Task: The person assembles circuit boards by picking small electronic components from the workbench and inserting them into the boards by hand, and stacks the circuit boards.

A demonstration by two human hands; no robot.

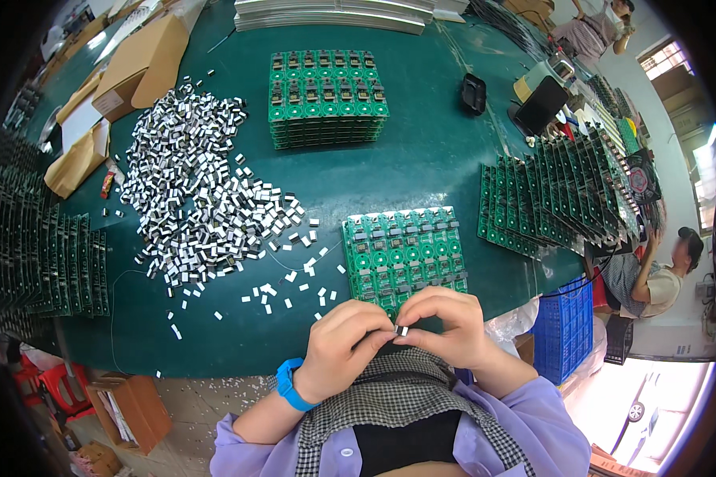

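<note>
The dark green worktop fills most of the view; its near edge curves past the person's chest at 6 o'clock, and its right edge drops off at 3 o'clock beside a blue plastic crate. Open surface lies at the centre, between the stacks, and in a narrow strip at 7 o'clock. A broad heap of small silver metal clips spreads from 10 o'clock toward the centre, with loose clips scattered down to the near edge. Fanned rows of green circuit boards stand at 2 o'clock; more rows at 9 o'clock are cut off by the dark lens rim. A flat stack of green circuit boards lies at 12 o'clock. A green panel of circuit boards lies just above the hands, its near edge hidden behind the fingers. The left hand and right hand meet at 6 o'clock, both closed in fingertip pinches on one small silver clip. The clip is held between both hands, at the panel's near edge; its shape is hard to make out.
</note>
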